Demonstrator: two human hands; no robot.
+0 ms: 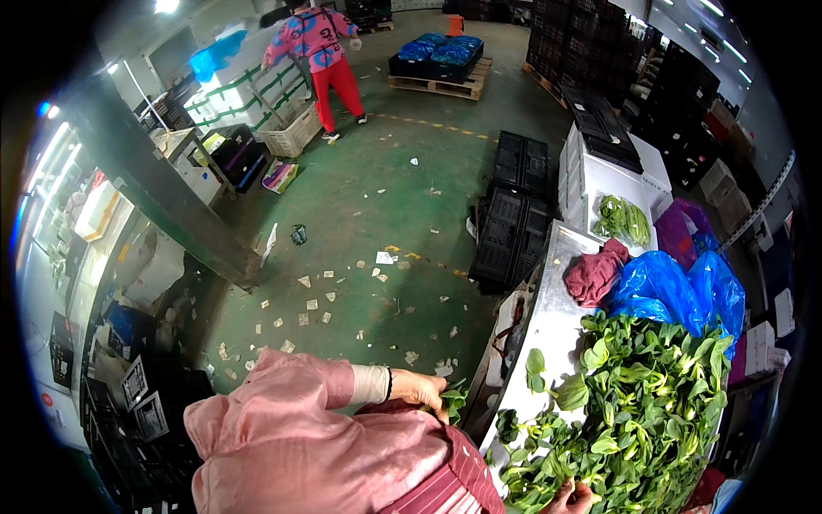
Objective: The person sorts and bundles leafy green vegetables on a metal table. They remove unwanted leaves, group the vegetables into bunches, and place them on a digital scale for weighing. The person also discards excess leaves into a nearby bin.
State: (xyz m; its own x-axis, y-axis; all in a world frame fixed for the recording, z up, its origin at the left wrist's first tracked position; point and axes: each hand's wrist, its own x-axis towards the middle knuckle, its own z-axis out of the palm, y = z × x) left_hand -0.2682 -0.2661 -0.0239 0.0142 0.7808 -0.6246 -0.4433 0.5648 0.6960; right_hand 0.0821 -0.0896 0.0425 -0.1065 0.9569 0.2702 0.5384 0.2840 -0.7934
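Note:
My left hand (420, 392), at the end of a pink sleeve with a pale cuff, is closed around a few leafy greens (454, 401) beside the metal table's near side. At the bottom edge, my right hand (570, 498) is partly cut off by the frame, its fingers bent on a stem at the edge of a large heap of leafy greens (648, 398). The heap covers much of the metal table (552, 308). Some loose leaves (571, 392) lie apart on the bare metal. Beyond the heap are blue plastic bags (668, 289) and a crumpled dark red cloth (594, 273).
Bagged greens (620, 218) sit on white foam boxes (578, 186). Black crates (514, 225) stand left of the table. Paper scraps litter the green floor (385, 193). A person (321, 58) in pink and red stands near a beige crate (292, 132). A pillar (173, 173) rises at left.

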